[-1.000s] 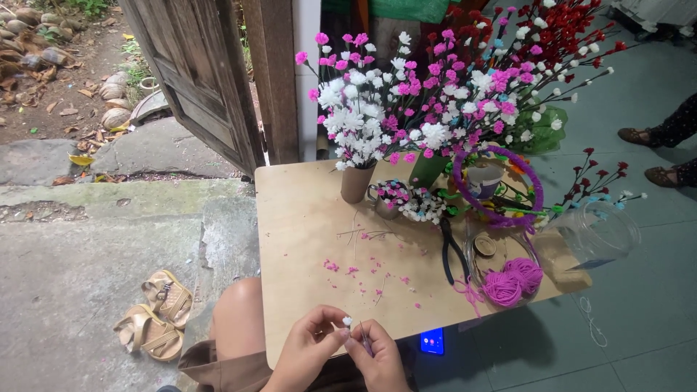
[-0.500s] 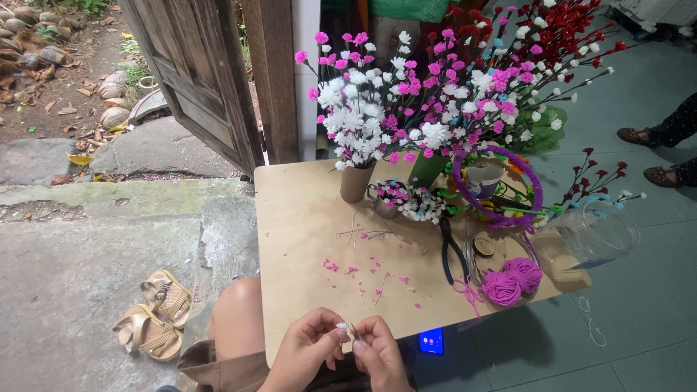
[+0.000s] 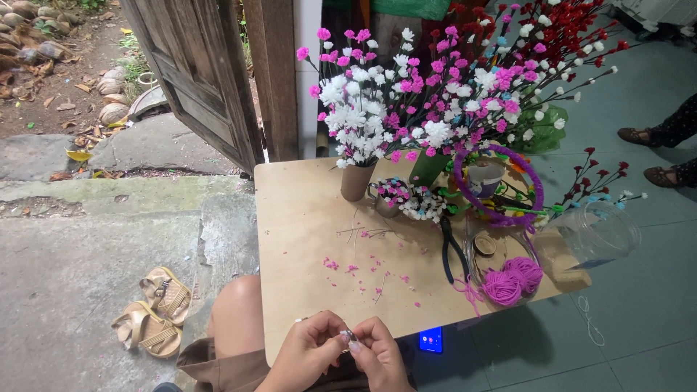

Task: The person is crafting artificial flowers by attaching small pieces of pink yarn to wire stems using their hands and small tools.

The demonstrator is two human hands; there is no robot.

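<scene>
Two hands, left hand (image 3: 306, 353) & right hand (image 3: 377, 356), both pinched on one tiny bead piece (image 3: 348, 335); 2 sandals (image 3: 152, 311) nearby.

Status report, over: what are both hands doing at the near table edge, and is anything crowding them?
Left hand and right hand pinched together on a tiny white piece. Hands at near edge of wooden table. Pink scraps and black pliers lie farther up, apart from the hands.
</scene>
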